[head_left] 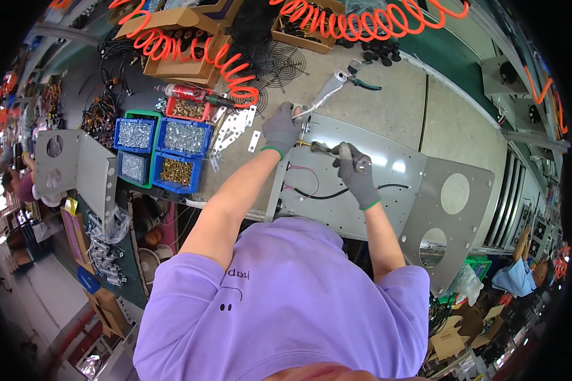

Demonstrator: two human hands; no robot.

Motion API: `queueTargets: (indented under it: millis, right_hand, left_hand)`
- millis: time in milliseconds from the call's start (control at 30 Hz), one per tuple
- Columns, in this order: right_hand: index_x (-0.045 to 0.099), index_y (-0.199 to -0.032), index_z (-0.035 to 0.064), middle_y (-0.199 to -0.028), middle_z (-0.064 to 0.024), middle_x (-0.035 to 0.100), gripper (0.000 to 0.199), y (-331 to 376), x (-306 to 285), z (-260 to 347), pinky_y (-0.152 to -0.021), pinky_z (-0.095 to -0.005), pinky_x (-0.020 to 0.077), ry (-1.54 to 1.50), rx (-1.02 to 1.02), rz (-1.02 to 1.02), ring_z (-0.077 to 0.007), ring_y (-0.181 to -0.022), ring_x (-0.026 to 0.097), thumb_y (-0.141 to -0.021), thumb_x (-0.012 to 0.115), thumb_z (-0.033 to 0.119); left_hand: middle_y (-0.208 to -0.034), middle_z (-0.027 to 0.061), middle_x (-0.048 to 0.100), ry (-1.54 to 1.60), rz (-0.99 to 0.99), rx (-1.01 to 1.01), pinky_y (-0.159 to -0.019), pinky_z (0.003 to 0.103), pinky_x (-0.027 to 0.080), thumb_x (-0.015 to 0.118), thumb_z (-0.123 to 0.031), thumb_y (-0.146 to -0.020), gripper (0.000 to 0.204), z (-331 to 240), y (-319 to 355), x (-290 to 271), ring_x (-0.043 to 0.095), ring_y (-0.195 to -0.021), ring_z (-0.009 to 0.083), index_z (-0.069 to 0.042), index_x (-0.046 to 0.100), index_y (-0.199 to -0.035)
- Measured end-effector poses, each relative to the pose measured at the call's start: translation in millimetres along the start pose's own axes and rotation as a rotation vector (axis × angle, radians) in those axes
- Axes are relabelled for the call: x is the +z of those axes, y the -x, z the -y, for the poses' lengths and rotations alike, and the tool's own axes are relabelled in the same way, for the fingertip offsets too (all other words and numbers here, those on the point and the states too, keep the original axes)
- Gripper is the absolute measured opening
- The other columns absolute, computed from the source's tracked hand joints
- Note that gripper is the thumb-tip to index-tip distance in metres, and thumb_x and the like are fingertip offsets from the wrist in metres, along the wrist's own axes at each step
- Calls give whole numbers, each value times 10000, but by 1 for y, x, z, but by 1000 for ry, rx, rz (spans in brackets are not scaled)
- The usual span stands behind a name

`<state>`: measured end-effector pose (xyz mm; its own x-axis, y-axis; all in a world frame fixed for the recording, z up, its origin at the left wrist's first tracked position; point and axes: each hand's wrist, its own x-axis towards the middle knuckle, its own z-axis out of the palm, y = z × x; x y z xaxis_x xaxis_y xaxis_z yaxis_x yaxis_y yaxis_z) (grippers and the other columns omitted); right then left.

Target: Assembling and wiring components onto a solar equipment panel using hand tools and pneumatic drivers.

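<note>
Panel: grey metal sheet (362,184) lies flat on the bench, its near edge hidden behind the person's purple shirt; a bent part with two round holes hangs off to the right.
Left hand (281,130): grey glove, fingers curled and pressed together at the panel's far left corner, touching a white strip (321,98) that runs up to a small roll.
Right hand (356,174): grey glove, fingers closed round a tool (321,148) with a brass-coloured tip, held over the panel's middle; what the tip meets is too small to tell.
Cable: black wire (337,192) loops across the panel under the right hand, with a thin pink wire beside it.
Bins: blue trays (184,136) of silver and brass screws stand left of the panel, a red tray just behind them.
Boxes: brown cartons (184,60) at the far edge, partly crossed by an orange coiled hose (197,54).
Pliers: green-handled pair (365,82) beyond the panel.
Brackets: flat white pieces (235,127) between bins and panel.
Hard to read: the cartons' contents are dark and blurred.
</note>
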<state>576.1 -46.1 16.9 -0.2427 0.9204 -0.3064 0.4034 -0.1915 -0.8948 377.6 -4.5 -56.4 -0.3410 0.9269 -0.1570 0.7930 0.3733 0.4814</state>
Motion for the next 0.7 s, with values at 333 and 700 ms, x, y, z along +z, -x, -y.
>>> queueTargets:
  millis: [333,700]
  right_hand:
    - [564,-846,46,-680,-160,579,96,25,59,-5,-548,-398,436,442,-474,-8,-352,-640,574,-840,526,133]
    - [548,-1032,50,-907,-125,609,306,0,59,-2,-708,-401,447,829,-350,214,-298,-802,590,-738,575,132]
  left_hand:
    - [-948,166,594,34,31,-2,-675,482,458,444,-402,-882,351,1,0,0,598,-818,382,-73,488,-996]
    - [-986,136,585,-16,131,-4,-680,475,469,407,-392,-906,338,8,0,-2,604,-815,368,-112,497,-1072]
